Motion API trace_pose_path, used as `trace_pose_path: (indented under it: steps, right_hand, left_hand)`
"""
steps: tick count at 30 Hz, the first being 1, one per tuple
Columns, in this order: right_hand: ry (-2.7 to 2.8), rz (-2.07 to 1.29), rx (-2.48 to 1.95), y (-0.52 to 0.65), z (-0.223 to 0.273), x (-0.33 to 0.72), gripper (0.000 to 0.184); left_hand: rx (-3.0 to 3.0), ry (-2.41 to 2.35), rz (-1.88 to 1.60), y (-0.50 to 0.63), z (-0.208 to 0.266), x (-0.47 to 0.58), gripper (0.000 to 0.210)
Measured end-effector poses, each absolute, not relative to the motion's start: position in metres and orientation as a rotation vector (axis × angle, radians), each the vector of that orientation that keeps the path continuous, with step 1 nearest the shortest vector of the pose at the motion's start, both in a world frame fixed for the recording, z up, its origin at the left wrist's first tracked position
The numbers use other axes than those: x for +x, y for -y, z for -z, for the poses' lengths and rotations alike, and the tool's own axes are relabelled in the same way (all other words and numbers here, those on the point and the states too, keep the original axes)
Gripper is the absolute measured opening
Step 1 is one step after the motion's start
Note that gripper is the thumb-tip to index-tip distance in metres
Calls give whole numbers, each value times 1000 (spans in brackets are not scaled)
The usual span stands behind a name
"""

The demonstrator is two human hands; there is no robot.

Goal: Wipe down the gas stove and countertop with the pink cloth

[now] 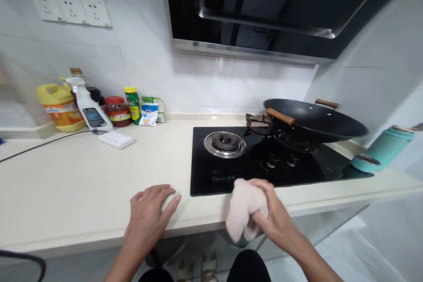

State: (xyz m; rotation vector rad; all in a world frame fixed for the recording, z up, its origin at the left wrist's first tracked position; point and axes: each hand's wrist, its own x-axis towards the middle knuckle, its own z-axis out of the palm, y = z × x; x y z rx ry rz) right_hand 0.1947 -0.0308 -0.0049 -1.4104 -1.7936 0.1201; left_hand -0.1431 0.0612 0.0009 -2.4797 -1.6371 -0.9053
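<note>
My right hand grips a bunched pale pink cloth above the counter's front edge, just in front of the gas stove. Part of the cloth hangs below the fingers. Left of the stove, my left hand rests on the cream countertop with its fingers spread and nothing in it. The stove has a black glass top, a bare left burner with a steel ring, and two control knobs near its middle.
A black wok with wooden handles covers the right burner; a pot stand sits beside it. Far right are a turquoise flask and cup. Along the left wall stand a spray bottle, yellow jug, red-lidded jar and corded white box.
</note>
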Motion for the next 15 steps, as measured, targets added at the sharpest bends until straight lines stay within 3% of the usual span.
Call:
trace_pose_path:
  steps: [5,8,15]
  right_hand:
    - [1676,241,-1748,-5,0,232,61]
    - [1766,296,-1929,-14,16,236,56]
    - [1951,317,-1787,-22,29,176,46]
  left_hand:
    - [-2487,1677,955,-58,-2,-142,29]
    - [-2477,1685,985,-57,0,-142,28]
    - [-2432,1627,1123,-55,1,-142,31]
